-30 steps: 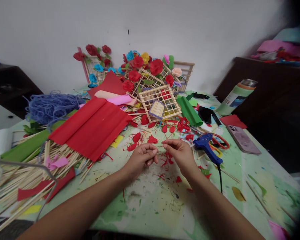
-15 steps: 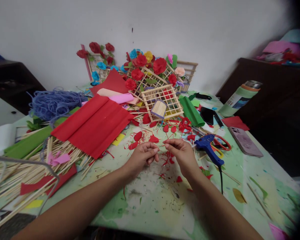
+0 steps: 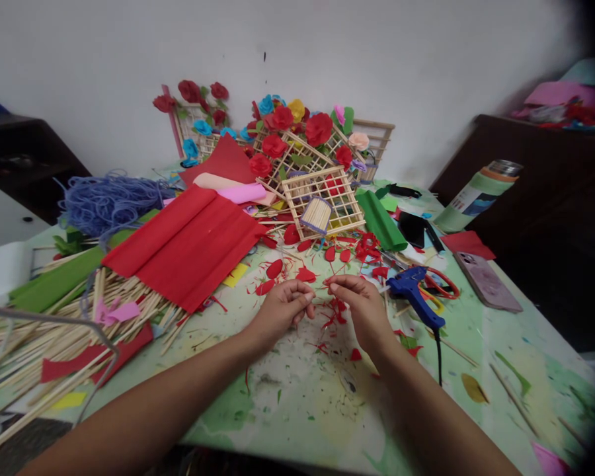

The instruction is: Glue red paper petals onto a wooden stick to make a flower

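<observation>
Over the middle of the table, my left hand point(image 3: 286, 308) is closed in a pinch, thumb against fingertips; what it holds, if anything, is too small to make out. A short gap away, my right hand point(image 3: 363, 309) pinches a thin red paper scrap point(image 3: 328, 283) between thumb and forefinger. Beyond the hands lie cut red paper petals point(image 3: 274, 268) and a tangle of red strips point(image 3: 367, 246). More red scraps point(image 3: 338, 311) are scattered on the tabletop between and under the hands. To the right of my right hand rests a blue glue gun point(image 3: 409, 291).
A red crepe paper sheet point(image 3: 186, 244) covers bamboo sticks point(image 3: 143, 296) at left, beside blue yarn point(image 3: 110, 203). Stick lattices point(image 3: 322, 201) with paper flowers point(image 3: 319, 129) lean against the wall. Orange-handled scissors point(image 3: 449, 283), a phone point(image 3: 486, 281) and a tilted bottle point(image 3: 478, 196) are at right.
Both hands keep nearly the same pinched pose and place. My right hand's fingers have shifted very slightly, and the whole view has moved a little.
</observation>
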The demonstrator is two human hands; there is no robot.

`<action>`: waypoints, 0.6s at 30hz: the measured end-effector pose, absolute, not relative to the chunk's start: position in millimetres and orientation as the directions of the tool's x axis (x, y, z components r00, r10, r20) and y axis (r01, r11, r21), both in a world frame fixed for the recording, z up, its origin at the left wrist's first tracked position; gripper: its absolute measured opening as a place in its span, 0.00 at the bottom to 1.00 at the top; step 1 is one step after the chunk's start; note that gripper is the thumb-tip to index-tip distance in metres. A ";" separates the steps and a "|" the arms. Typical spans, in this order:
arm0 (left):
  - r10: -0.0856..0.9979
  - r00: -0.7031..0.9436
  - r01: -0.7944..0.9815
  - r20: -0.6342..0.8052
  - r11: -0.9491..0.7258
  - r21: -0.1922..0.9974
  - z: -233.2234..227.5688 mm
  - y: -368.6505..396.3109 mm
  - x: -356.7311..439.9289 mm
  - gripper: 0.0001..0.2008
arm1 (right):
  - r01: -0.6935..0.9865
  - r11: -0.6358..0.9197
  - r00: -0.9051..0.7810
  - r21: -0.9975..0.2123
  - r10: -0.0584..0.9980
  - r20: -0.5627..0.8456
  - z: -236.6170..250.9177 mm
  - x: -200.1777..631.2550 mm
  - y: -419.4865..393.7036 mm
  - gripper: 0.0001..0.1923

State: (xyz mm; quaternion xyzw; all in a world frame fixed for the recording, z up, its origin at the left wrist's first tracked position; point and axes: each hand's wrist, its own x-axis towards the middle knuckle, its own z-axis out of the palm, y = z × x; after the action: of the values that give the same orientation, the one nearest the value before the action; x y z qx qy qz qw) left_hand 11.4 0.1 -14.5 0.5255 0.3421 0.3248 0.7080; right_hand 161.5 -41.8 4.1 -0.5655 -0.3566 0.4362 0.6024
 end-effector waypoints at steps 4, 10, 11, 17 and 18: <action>0.839 0.530 -0.030 -0.123 0.164 0.986 -13.7 -0.1 10.5 0.12 | -0.106 0.009 0.396 -0.994 0.917 -0.034 1.6 161.3 -41.9 0.08; 0.868 0.494 0.034 -0.054 0.043 0.998 -14.2 -5.2 11.1 0.09 | -0.028 0.041 0.418 -0.999 0.908 0.025 -0.4 156.5 -44.0 0.11; 0.872 0.489 0.038 -0.032 0.015 0.999 -14.5 -6.8 11.4 0.08 | -0.005 0.045 0.424 -0.999 0.905 0.038 -0.6 155.4 -44.5 0.12; 0.878 0.471 0.094 0.089 -0.151 0.984 -16.1 -15.5 11.6 0.05 | 0.113 0.076 0.458 -0.991 0.881 0.120 -6.4 152.6 -45.6 0.13; 0.877 0.471 0.103 0.100 -0.167 0.981 -16.3 -15.9 11.4 0.05 | 0.125 0.078 0.458 -0.989 0.880 0.127 -7.4 152.8 -45.6 0.12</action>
State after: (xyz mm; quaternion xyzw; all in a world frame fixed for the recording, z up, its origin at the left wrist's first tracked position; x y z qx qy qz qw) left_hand 11.4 -15.9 -16.3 0.6721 0.3646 0.3630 0.5325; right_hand 152.8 -45.6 -7.4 -0.6030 -0.4166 0.3123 0.6044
